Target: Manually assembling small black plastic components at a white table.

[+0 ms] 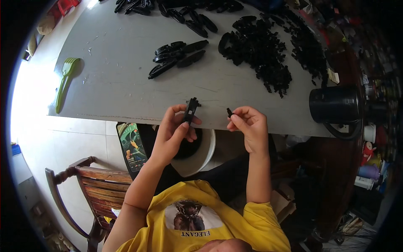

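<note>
My left hand (173, 131) is closed on a long black plastic part (191, 111), held upright between thumb and fingers at the table's near edge. A pale square opening shows in the part's middle. To its right, my right hand (251, 126) pinches a small black plastic piece (229, 112) between thumb and fingertips. The two pieces are apart. Beyond my hands, several long black plastic parts (163, 68) lie grouped on the grey table (126, 96). A large heap of small black pieces (262, 54) spreads out at the far right.
A green fork-shaped tool (64, 86) lies at the table's left. A black mug-like container (336, 105) with a handle stands at the right edge. Below the table edge are a white bucket (208, 156) and, at left, a wooden chair (103, 185). More black parts (195, 21) lie at the back.
</note>
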Demonstrator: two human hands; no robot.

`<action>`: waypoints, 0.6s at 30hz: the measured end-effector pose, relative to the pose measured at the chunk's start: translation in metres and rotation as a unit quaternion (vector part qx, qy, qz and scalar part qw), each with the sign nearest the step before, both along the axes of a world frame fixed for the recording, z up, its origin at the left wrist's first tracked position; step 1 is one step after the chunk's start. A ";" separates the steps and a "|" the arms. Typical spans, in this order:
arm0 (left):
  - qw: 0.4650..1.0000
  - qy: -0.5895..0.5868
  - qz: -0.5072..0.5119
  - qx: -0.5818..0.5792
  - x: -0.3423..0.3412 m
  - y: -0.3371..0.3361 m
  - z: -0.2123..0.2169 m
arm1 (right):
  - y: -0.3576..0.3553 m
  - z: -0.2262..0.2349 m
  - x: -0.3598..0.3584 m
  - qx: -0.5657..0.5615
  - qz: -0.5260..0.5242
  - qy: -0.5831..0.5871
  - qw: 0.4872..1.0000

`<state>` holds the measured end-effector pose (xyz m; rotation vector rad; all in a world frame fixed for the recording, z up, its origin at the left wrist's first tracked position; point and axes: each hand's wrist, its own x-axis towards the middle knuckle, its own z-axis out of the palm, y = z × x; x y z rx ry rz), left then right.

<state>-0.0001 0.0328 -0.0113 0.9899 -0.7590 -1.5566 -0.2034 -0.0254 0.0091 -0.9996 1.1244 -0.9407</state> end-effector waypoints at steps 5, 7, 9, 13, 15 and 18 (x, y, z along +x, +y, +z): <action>1.000 -0.005 -0.013 -0.015 -0.005 0.000 -0.002 | 0.014 0.002 0.008 -0.035 -0.001 -0.024 0.999; 0.999 -0.006 -0.018 -0.025 -0.008 0.001 -0.002 | 0.020 0.001 0.012 -0.067 -0.001 -0.020 0.998; 0.999 -0.016 -0.009 -0.048 -0.012 0.001 -0.002 | 0.028 0.003 0.019 0.004 0.008 -0.030 0.999; 0.998 -0.044 -0.002 -0.036 -0.014 0.005 0.003 | 0.035 0.006 0.038 0.020 0.044 -0.078 0.996; 0.996 -0.078 0.005 -0.038 -0.013 0.005 0.008 | 0.036 0.004 0.042 0.012 0.036 -0.086 0.996; 0.991 -0.118 -0.026 -0.050 -0.009 0.006 0.002 | 0.036 0.002 0.042 0.013 0.066 -0.096 0.993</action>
